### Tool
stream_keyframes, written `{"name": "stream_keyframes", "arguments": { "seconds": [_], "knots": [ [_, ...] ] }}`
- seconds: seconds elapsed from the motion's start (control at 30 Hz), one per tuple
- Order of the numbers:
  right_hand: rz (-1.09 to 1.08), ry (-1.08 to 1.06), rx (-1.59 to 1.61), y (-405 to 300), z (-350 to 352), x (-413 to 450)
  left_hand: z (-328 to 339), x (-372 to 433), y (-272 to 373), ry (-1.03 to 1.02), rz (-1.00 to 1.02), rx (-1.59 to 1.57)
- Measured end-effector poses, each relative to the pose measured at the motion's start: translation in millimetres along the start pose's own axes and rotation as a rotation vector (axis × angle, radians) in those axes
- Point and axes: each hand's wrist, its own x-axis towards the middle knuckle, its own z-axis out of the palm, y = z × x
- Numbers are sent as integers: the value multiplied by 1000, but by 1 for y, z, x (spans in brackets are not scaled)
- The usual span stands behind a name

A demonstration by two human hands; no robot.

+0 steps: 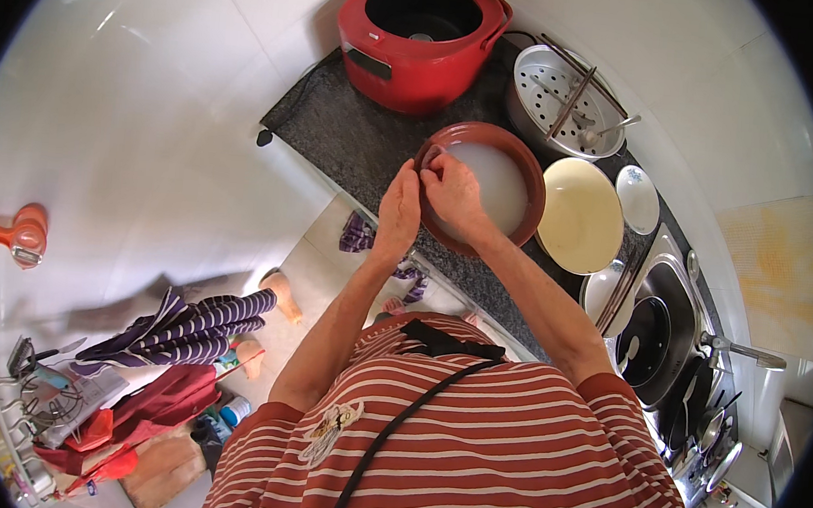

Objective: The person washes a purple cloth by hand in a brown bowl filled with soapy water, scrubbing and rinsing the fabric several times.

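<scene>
A round brown basin (535, 192) holds cloudy whitish water (498, 182) and stands on the dark speckled counter. My left hand (401, 207) lies against the basin's outer left side, its fingers up at the rim. Bent over the same rim from the inside, my right hand (452, 189) pinches a small, thin, pinkish piece of cloth (433, 156) at the basin's left wall. The right fingertips and most of the cloth are hidden by the hand.
Behind the basin stands a red rice cooker (413, 75), lid raised. To the right are a metal steamer (532, 117) with chopsticks and spoons, a cream enamel bowl (581, 214), white bowls (638, 199) and a sink (690, 294). The counter (345, 120) ends at the left.
</scene>
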Motion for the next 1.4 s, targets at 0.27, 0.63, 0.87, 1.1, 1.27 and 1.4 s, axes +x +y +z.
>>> {"name": "stream_keyframes", "arguments": {
  "seconds": [0.27, 0.63, 0.87, 1.1, 1.27, 1.4],
  "knots": [
    [-95, -372, -155, 7, -33, -43, 15, 1, -3, 54, -87, -108],
    [-472, -836, -706, 43, -115, -34, 27, -1, -22, 161, 185, 382],
    [-914, -871, -967, 63, -144, 23, 27, -1, -18, 138, 158, 420],
    [-647, -844, -971, 50, -115, 17, 25, -2, -21, 168, 166, 415],
    [-386, -1127, -1022, 59, -100, 26, 28, 0, -22, 174, 135, 367],
    [-438, -1081, -939, 69, -90, 27, 29, -1, -22, 194, 138, 352]
  ]
}}
